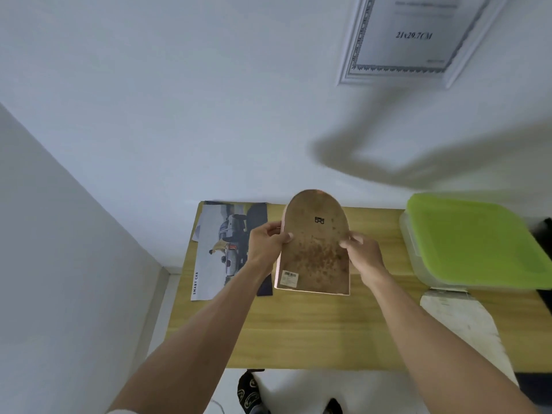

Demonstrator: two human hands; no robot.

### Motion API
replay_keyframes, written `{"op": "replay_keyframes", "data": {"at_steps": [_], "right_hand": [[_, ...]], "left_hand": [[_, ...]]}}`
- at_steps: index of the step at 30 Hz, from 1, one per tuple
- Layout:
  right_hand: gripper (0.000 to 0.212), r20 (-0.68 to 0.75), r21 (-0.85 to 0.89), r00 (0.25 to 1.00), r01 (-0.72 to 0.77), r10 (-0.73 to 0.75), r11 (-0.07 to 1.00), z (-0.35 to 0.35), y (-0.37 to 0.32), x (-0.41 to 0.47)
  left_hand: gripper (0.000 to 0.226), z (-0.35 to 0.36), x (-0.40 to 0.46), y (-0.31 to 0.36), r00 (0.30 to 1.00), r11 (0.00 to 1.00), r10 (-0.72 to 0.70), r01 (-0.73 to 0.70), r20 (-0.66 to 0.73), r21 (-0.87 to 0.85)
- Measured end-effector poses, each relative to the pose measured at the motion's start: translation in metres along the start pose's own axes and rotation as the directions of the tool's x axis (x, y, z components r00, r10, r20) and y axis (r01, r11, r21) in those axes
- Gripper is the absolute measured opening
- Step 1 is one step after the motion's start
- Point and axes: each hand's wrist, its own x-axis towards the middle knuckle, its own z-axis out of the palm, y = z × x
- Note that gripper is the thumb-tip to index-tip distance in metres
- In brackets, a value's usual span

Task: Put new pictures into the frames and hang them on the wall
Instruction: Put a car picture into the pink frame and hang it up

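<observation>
left hand [266, 243] gripping arched frame [315, 246] at 9 o'clock edge | right hand [363, 253] gripping 3 o'clock edge | held above surface [298, 330], back showing

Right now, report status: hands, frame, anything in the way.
Left hand and right hand gripping arched frame by its sides, back facing up. Held above table. Nothing blocking; poster left, green-lidded box right.

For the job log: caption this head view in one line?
Both hands, left and right, hold an arch-topped frame, back side up, above the wooden table.
</observation>
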Motion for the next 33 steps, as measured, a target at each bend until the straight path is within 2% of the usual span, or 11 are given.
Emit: {"op": "replay_keyframes", "data": {"at_steps": [4,9,11,13,16,18,21,24,28,31,33], "right_hand": [[0.052,0.037,-0.112,0.993,0.112,-0.109,0.987,-0.012,-0.039,-0.014],[0.051,0.165,0.061,0.943,0.281,-0.288,0.958,-0.034,-0.101,-0.041],[0.043,0.18,0.066,0.913,0.361,-0.367,0.93,-0.049,-0.12,-0.055],[0.033,0.185,0.094,0.898,0.389,-0.4,0.916,-0.062,-0.13,-0.067],[0.025,0.103,0.102,0.903,0.407,-0.416,0.908,-0.085,-0.13,-0.079],[0.017,0.055,0.093,0.899,0.43,-0.435,0.898,-0.104,-0.127,-0.084],[0.032,0.027,0.052,0.866,0.497,-0.499,0.866,-0.134,-0.125,-0.084],[0.041,0.059,0.095,0.807,0.582,-0.588,0.808,-0.164,-0.128,-0.086],[0.038,0.055,0.217,0.761,0.623,-0.647,0.752,-0.194,-0.148,-0.096],[0.042,0.047,0.29,0.736,0.637,-0.675,0.715,-0.204,-0.168,-0.101],[0.04,0.032,0.317,0.719,0.652,-0.695,0.689,-0.206,-0.184,-0.102]], "left_hand": [[0.03,0.016,-0.023,0.026,0.987,0.987,0.149,-0.145,-0.056,0.061],[0.019,0.052,-0.068,0.054,0.916,0.919,0.374,-0.344,-0.145,0.194],[0.011,0.073,-0.087,0.061,0.894,0.898,0.424,-0.393,-0.145,0.199],[0.017,0.094,-0.103,0.06,0.87,0.872,0.477,-0.451,-0.122,0.191],[0.019,0.119,-0.125,0.055,0.803,0.791,0.586,-0.54,-0.105,0.287],[0.028,0.131,-0.139,0.053,0.772,0.735,0.636,-0.594,-0.028,0.327],[0.043,0.14,-0.149,0.052,0.664,0.547,0.739,-0.692,0.117,0.471],[0.051,0.134,-0.148,0.065,0.585,0.441,0.806,-0.699,0.095,0.564],[0.061,0.108,-0.145,0.118,0.625,0.474,0.78,-0.558,-0.032,0.681],[0.062,0.088,-0.141,0.17,0.677,0.571,0.732,-0.544,-0.08,0.614],[0.056,0.072,-0.138,0.201,0.661,0.554,0.747,-0.567,-0.063,0.61]]}}
